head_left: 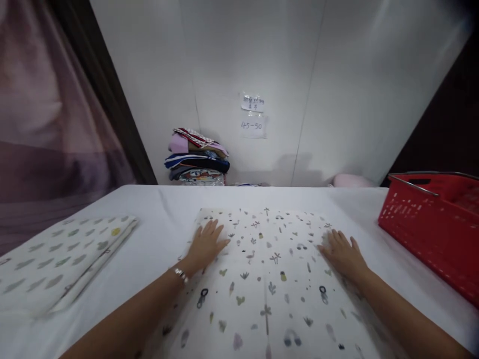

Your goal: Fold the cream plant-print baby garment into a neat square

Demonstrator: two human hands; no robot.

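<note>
A white cloth [269, 279] printed with small palms, rainbows and leaves lies spread flat before me, its near part running out of view at the bottom. On its left edge rests my left hand [207, 244], palm down with the fingers spread; a silvery bracelet [181, 275] circles that wrist. My right hand [343, 253] lies in the same way on the right edge, fingers apart. Neither hand grips anything.
A folded cloth with leaf-like prints [67, 254] lies at the left of the white table [157, 224]. At the right stands a red basket [430, 234] with a metal handle. Folded fabrics [198, 159] are piled behind the table, near paper signs [253, 126] on the wall.
</note>
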